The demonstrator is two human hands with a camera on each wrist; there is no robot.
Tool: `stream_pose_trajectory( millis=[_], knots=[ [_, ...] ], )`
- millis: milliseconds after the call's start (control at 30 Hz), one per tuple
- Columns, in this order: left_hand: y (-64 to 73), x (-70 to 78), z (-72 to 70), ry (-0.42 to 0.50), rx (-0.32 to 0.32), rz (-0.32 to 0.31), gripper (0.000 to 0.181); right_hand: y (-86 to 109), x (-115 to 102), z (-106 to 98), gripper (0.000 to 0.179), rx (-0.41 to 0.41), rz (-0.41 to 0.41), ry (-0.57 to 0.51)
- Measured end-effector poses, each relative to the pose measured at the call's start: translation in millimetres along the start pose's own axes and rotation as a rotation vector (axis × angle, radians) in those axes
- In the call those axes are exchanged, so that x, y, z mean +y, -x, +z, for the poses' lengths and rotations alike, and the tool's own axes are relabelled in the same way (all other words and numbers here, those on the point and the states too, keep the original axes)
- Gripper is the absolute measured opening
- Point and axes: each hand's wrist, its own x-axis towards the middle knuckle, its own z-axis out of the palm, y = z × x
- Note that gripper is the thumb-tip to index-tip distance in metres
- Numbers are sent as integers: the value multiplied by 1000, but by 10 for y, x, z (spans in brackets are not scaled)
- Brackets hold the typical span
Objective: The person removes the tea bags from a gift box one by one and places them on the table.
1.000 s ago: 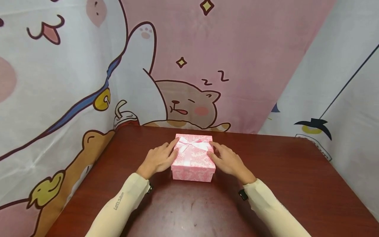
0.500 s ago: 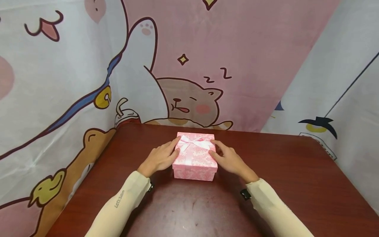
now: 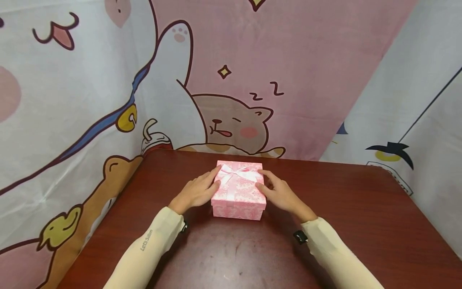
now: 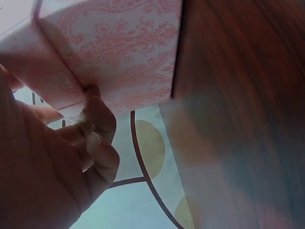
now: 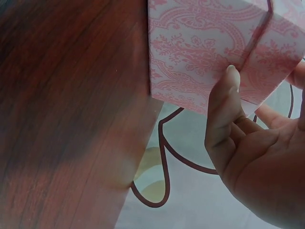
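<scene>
A pink patterned gift box (image 3: 234,211) stands on the table, its lid (image 3: 240,192) seated on top and a pale ribbon bow (image 3: 235,172) near the far end. My left hand (image 3: 196,192) holds the lid's left side, thumb and index finger at the top edge. Opposite it, my right hand (image 3: 283,196) grips the right side the same way. Each wrist view shows a curled fingertip tucked at the lid's lower rim, against the patterned box wall (image 4: 119,52). The far fingers are partly hidden behind the lid.
The dark reddish wooden table (image 3: 343,200) extends around the box, glossy toward the front. A cartoon-printed cloth (image 3: 296,80) hangs behind the far edge and along both sides.
The whole scene drifts slightly right and up in the head view as the camera shifts. Both hands keep their places on the lid, which stays on the box.
</scene>
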Motion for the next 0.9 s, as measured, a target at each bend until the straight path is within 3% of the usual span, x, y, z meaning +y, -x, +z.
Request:
stream_pose_trajectory(
  millis=[300,900],
  knots=[
    [10,-14,-28,44,-40,-14,65,-13,-1,-1,57,-15,16,-20],
    [-21,9,-95,77,-30,0,65,-42,-50,-59,56,-16,35,-66]
  ],
)
